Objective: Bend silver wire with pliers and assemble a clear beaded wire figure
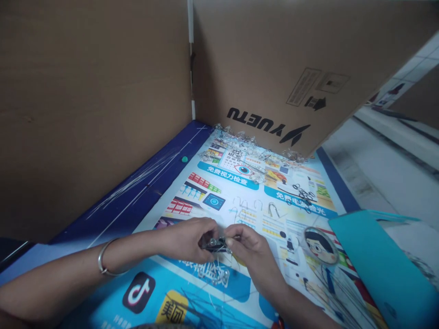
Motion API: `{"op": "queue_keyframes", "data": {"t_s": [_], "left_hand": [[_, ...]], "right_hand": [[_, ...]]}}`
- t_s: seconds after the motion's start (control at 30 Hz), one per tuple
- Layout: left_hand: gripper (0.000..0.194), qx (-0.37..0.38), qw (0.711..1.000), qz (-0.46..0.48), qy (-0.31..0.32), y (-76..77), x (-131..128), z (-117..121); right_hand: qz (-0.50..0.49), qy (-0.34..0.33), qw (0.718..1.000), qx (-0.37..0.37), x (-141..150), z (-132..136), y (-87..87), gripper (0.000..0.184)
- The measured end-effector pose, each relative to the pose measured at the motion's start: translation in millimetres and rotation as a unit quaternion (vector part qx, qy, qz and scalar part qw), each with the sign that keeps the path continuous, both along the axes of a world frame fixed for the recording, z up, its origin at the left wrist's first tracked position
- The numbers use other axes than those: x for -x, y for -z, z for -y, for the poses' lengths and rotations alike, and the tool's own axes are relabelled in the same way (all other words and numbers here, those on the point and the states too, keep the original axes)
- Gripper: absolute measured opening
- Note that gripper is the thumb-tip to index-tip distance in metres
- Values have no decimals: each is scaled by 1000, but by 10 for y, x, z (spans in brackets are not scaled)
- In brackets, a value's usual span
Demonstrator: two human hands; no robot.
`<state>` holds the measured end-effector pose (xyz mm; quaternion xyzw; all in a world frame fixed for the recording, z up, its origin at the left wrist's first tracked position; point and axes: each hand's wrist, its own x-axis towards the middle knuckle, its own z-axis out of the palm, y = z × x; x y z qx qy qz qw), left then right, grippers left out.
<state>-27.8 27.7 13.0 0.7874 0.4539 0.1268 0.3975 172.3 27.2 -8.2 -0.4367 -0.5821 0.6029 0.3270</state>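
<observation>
My left hand (194,240) is closed around a small dark piece with clear, bead-like bits and thin wires (216,246). Thumb and fingers of my right hand (248,246) pinch together at the right end of that piece, on what looks like a thin wire. Fingers hide much of both. Just below the hands lie loose clear bits and wire (211,274) on the printed sheet. Beyond them are several bent, hook-shaped wires (272,210).
Clear wire pieces (254,144) line the foot of the cardboard walls (274,68). Dark rings (303,194) lie right of centre. Long straight wires (137,176) rest at left, near a green blob (184,159). A teal folder (384,265) sits at right, dark strands (206,306) in front.
</observation>
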Motion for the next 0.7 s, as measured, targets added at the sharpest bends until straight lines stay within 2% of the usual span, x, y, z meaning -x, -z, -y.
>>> {"op": "queue_keyframes", "data": {"t_s": [0.33,0.47,0.57,0.7], "left_hand": [[35,23,999,0,34,-134,81,-22],[36,-47,998,22,27,-138,103,-33],[23,-101,992,72,5,-143,89,-31],[11,-94,990,102,-7,-141,42,-6]], "right_hand": [[-23,-8,1000,12,20,-3,14,21],[-12,-7,1000,16,26,-5,-11,19],[-13,-12,1000,11,36,-3,-25,18],[-27,-23,999,8,36,1,-21,18]]}}
